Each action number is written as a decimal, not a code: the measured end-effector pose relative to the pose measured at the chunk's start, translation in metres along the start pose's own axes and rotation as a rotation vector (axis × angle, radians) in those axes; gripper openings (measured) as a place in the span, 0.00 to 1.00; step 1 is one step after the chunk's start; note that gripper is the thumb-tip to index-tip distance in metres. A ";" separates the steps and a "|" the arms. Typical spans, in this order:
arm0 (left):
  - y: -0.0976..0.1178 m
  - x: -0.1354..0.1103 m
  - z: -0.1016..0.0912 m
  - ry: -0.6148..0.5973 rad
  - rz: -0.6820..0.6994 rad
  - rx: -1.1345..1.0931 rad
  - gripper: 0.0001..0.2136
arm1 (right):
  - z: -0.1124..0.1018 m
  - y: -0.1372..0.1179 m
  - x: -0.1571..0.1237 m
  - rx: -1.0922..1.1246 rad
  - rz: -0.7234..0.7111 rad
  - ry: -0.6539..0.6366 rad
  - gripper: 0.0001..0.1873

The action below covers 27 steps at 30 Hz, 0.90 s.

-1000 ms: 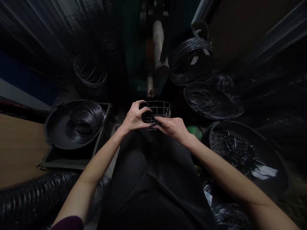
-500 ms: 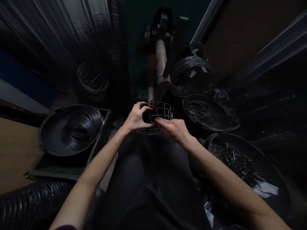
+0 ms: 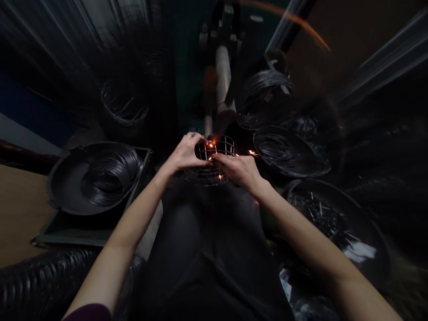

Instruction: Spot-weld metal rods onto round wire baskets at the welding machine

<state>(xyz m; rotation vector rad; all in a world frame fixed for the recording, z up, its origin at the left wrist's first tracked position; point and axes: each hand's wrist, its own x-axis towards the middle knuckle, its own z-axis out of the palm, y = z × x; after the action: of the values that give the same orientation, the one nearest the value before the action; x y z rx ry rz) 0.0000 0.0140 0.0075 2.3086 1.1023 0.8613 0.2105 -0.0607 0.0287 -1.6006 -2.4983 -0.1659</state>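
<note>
A round wire basket (image 3: 230, 147) sits in front of me, under the electrode end of a spot welding machine (image 3: 223, 73). My left hand (image 3: 184, 152) is curled round the basket's left side, thumb below and fingers above, gripping its wires. From the right, my right hand (image 3: 239, 168) pinches the near side of the basket with its fingertips. Orange sparks (image 3: 211, 144) glow between the hands where the machine's tip meets the wire. The exact wires under my fingertips are hidden.
At left, a black pan (image 3: 65, 187) holds coiled wire rings (image 3: 113, 174) on a metal stand. To the right are another pan of wire rings (image 3: 274, 149) and a pan with short wire pieces (image 3: 317, 214). A ribbed black stack (image 3: 50, 276) lies at lower left.
Sparks have appeared at the basket and fly off to the right, with an orange streak at the top. Both hands keep their grip on the basket; the whole view has shifted slightly.
</note>
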 end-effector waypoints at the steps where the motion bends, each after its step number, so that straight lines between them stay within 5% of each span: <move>1: 0.001 0.001 -0.001 -0.003 -0.011 0.001 0.28 | 0.000 0.000 -0.003 0.030 0.029 0.027 0.19; 8: 0.002 0.018 -0.006 -0.004 -0.102 0.006 0.31 | 0.007 0.007 0.003 0.070 0.282 0.160 0.13; 22: -0.024 0.057 -0.008 0.026 -0.095 -0.017 0.32 | 0.012 0.018 0.042 0.275 0.483 0.223 0.10; 27: -0.054 0.037 -0.002 0.091 -0.019 -0.242 0.45 | 0.001 0.021 -0.001 0.380 0.501 0.323 0.18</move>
<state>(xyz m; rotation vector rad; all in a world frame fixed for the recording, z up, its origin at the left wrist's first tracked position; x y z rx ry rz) -0.0118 0.0760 -0.0114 2.0752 0.9944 1.0411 0.2297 -0.0527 0.0280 -1.7944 -1.7065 0.1043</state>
